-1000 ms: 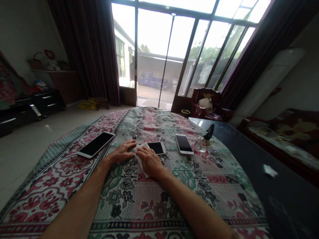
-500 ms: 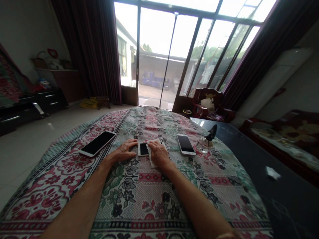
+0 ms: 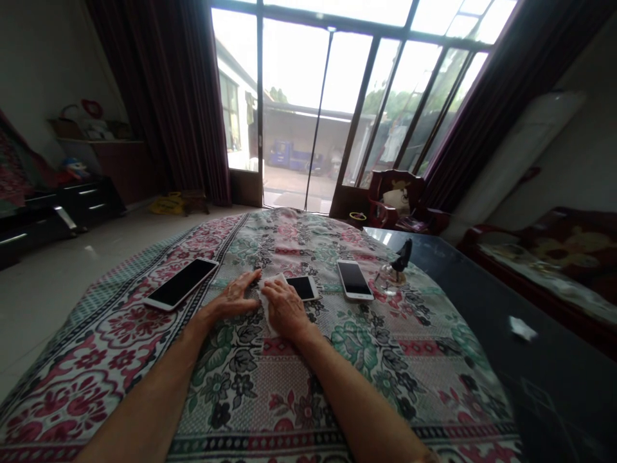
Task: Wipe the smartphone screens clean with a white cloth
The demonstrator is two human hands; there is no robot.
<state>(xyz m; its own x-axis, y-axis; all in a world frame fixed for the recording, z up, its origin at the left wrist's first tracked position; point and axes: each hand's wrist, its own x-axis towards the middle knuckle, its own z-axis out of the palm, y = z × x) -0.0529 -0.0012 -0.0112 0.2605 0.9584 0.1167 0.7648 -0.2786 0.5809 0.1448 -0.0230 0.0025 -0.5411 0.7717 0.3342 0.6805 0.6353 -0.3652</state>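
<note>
A small white-framed phone (image 3: 303, 287) lies screen-up in the middle of the floral tablecloth (image 3: 270, 392). My right hand (image 3: 285, 308) presses a white cloth (image 3: 266, 302) flat against the phone's left end, fingers together over the cloth. My left hand (image 3: 234, 297) lies flat on the tablecloth just left of the phone, fingers stretched out and touching its left edge. A larger phone (image 3: 179, 283) lies to the left. Another white phone (image 3: 354, 280) lies to the right.
A small glass stand with a dark bird-like figure (image 3: 398, 268) sits right of the phones. A dark glossy table (image 3: 520, 347) with a scrap of white paper (image 3: 521, 330) adjoins on the right. Beyond are a sofa, a wooden chair (image 3: 398, 196) and glass doors.
My right hand slid the cloth right across the phone's screen, then back left to its left end. The left hand stayed beside the phone.
</note>
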